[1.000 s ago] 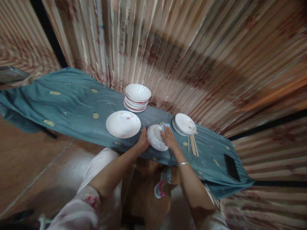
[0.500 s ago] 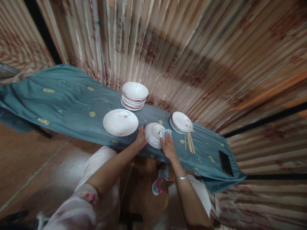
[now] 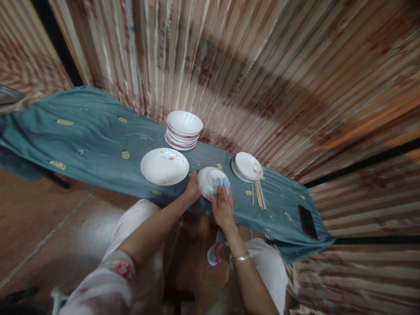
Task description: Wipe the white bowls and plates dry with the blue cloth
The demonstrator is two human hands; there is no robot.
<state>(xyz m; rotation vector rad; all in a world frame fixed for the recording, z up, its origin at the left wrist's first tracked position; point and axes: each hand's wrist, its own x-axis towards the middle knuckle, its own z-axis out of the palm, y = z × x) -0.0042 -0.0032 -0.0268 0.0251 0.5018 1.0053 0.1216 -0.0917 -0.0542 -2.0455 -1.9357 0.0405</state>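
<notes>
A small white plate point(image 3: 205, 183) is held bottom side up, its foot ring showing, over the front part of the table. My left hand point(image 3: 193, 189) grips the plate's left rim. Pressed against its underside is a light blue cloth point(image 3: 222, 184), with my right hand point(image 3: 223, 207) closed over it at the plate's right side. A large white oval plate point(image 3: 164, 167) with a flower print lies just left of my left hand. To the right of my right hand stands a stack of small white plates point(image 3: 248, 166).
White bowls with red bands point(image 3: 184, 127) stand stacked at the back. Several wooden chopsticks point(image 3: 260, 195) lie by the plate stack, and a black phone point(image 3: 307, 222) rests farther right on the green tablecloth point(image 3: 101, 144). A pleated curtain point(image 3: 229, 65) hangs behind.
My right hand has slid the cloth leftward from the plate's right edge toward the middle of its underside. My left hand keeps its hold on the rim.
</notes>
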